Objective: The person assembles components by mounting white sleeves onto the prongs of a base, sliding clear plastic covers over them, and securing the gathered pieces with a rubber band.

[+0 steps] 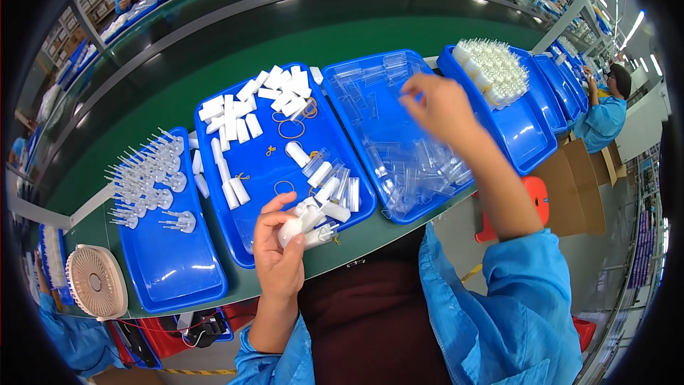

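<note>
My left hand (278,249) is closed round a white plastic piece with several tube-like arms (311,222), held over the near edge of the middle-left blue tray (246,242). Thin clear prongs stick out at its right end. My right hand (438,103) hovers over another blue tray (377,128) of clear plastic pieces (420,167). Its fingers are bent and smeared by motion, so whether it holds anything is unclear. White sleeves (285,89) fill the far end of the middle-left tray, and more white and clear tubes (331,185) lie just beyond my left hand.
At the left, a blue tray (174,271) bears translucent pronged parts (153,171), beside a small beige fan (96,281). White pronged parts (491,71) crowd a right-hand tray (524,139). Rubber bands (292,128) lie among the sleeves. A red stool (534,199) stands below; co-workers sit nearby.
</note>
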Demonstrator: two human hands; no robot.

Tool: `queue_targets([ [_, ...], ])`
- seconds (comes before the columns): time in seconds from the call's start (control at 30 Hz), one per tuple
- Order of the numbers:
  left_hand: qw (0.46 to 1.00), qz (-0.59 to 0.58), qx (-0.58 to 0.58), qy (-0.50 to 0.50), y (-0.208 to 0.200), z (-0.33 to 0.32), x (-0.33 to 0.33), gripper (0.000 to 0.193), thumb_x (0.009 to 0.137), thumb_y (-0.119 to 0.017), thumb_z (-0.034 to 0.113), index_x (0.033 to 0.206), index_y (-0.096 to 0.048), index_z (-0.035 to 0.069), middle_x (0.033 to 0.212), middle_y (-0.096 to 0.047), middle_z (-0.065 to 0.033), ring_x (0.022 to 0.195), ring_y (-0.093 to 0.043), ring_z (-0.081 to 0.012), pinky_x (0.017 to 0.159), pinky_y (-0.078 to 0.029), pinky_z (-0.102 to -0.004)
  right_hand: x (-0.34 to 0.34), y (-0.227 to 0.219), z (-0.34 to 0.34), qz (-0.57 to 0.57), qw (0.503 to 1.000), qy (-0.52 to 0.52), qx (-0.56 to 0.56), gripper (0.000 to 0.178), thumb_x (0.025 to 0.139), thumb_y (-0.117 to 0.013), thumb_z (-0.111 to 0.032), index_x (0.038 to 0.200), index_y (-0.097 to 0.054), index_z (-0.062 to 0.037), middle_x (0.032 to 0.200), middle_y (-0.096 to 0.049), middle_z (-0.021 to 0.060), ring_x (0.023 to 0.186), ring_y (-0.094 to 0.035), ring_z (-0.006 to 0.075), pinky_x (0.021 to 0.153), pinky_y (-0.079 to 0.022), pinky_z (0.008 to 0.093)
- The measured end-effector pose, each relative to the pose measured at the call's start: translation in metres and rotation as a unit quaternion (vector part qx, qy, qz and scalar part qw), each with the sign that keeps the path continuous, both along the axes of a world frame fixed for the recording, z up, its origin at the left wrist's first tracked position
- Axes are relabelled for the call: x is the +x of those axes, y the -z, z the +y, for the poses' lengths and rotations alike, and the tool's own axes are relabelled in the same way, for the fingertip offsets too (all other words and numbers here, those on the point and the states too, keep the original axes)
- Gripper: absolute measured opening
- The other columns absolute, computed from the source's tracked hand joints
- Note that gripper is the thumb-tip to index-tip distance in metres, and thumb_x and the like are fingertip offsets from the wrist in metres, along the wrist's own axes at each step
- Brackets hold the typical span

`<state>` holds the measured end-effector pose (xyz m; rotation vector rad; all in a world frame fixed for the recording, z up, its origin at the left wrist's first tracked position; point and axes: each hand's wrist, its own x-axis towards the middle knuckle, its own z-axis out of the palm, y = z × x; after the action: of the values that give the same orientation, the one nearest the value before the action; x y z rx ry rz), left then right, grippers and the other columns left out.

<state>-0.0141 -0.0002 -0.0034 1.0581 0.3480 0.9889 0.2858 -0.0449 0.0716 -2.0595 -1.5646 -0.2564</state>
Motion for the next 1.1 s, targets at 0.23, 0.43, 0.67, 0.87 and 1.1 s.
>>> queue_targets([
  [0.23,0.999,0.0,-0.039,-0.005,-0.004,0.0,0.0,0.029,0.076,-0.053,-0.007,0.103,-0.049,0.003,0.128,-0.039,-0.0166,0.109,-0.047,-0.0188,0.095,-0.037,-0.0314,0.105,0.039,0.013,-0.112,0.905,0.21,-0.352,0.021,0.07,-0.065,-0.014,0.089,-0.065,-0.0058,0.092,-0.065,0.0148,0.083,-0.064,0.0306,0.07,-0.052,0.0414],
  [0.43,0.999,0.038,-0.025,-0.022,-0.005,0.001,0.0,0.024,0.079,-0.053,-0.004,0.102,-0.05,0.002,0.129,-0.038,-0.0146,0.109,-0.045,-0.017,0.094,-0.037,-0.0293,0.089,0.034,0.028,-0.027,0.921,0.11,-0.373,0.03,0.062,-0.072,-0.017,0.089,-0.066,-0.0068,0.093,-0.065,0.0137,0.088,-0.063,0.0278,0.078,-0.05,0.0357],
  [0.67,0.988,0.12,0.077,-0.056,-0.003,0.003,0.0,0.02,0.081,-0.054,-0.002,0.101,-0.052,0.002,0.128,-0.038,-0.0148,0.111,-0.044,-0.0193,0.092,-0.037,-0.0297,0.004,-0.002,0.021,0.205,0.969,-0.053,-0.125,0.022,0.07,-0.069,-0.011,0.09,-0.061,-0.0033,0.087,-0.063,0.0093,0.078,-0.061,0.0179,0.071,-0.049,0.03],
  [0.87,0.964,0.185,0.172,-0.084,-0.007,0.002,0.0,0.021,0.079,-0.057,0.0,0.099,-0.052,0.002,0.128,-0.037,-0.0157,0.113,-0.045,-0.0254,0.093,-0.038,-0.0357,-0.105,-0.006,0.001,0.613,0.747,-0.25,0.049,0.022,0.087,-0.056,-0.007,0.106,-0.049,-0.0005,0.095,-0.058,0.0071,0.079,-0.054,0.0093,0.072,-0.046,0.0238],
  [1.1,0.92,0.25,0.265,-0.142,-0.014,0.0,-0.002,0.019,0.079,-0.058,0.001,0.097,-0.053,0.002,0.127,-0.038,-0.0185,0.112,-0.045,-0.0298,0.092,-0.038,-0.0379,-0.137,0.008,-0.007,0.598,0.76,-0.247,0.06,0.031,0.088,-0.055,-0.006,0.118,-0.052,0.0014,0.094,-0.057,0.0071,0.077,-0.055,0.0091,0.069,-0.046,0.0219],
])
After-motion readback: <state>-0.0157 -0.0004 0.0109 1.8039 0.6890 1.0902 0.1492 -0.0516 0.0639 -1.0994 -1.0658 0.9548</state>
